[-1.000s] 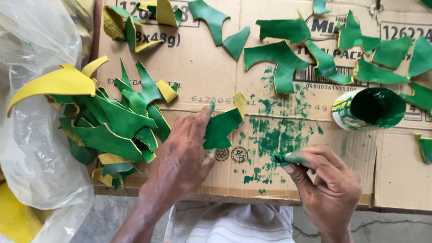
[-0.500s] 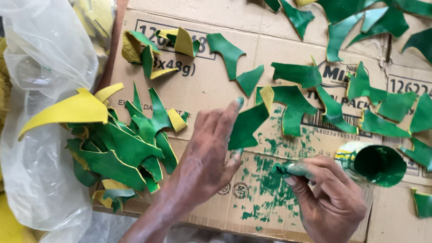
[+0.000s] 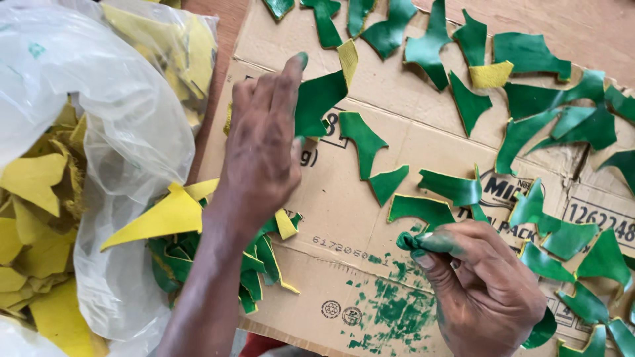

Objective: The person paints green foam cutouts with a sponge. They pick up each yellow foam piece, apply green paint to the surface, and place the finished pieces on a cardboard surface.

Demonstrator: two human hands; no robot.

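My left hand [image 3: 264, 139] reaches to the far side of a flattened cardboard sheet [image 3: 344, 198] and holds a green-painted piece [image 3: 319, 99] with a yellow edge flat against it. My right hand [image 3: 476, 284], its fingers smeared green, pinches a small green-soaked dauber [image 3: 407, 241] near the front of the cardboard. A green paint smear [image 3: 390, 311] stains the cardboard just below that hand. Under my left forearm lies a heap of green and yellow pieces [image 3: 251, 264], with a large yellow piece [image 3: 162, 218] on top.
Several painted green pieces [image 3: 542, 99] lie spread over the far and right parts of the cardboard. A clear plastic bag [image 3: 99, 132] full of yellow pieces sits at the left. A green-stained container [image 3: 542, 330] peeks out behind my right hand.
My left hand has carried the green piece from the cardboard's front middle to its far side. The view has shifted, and the paint container has slid behind my right hand.
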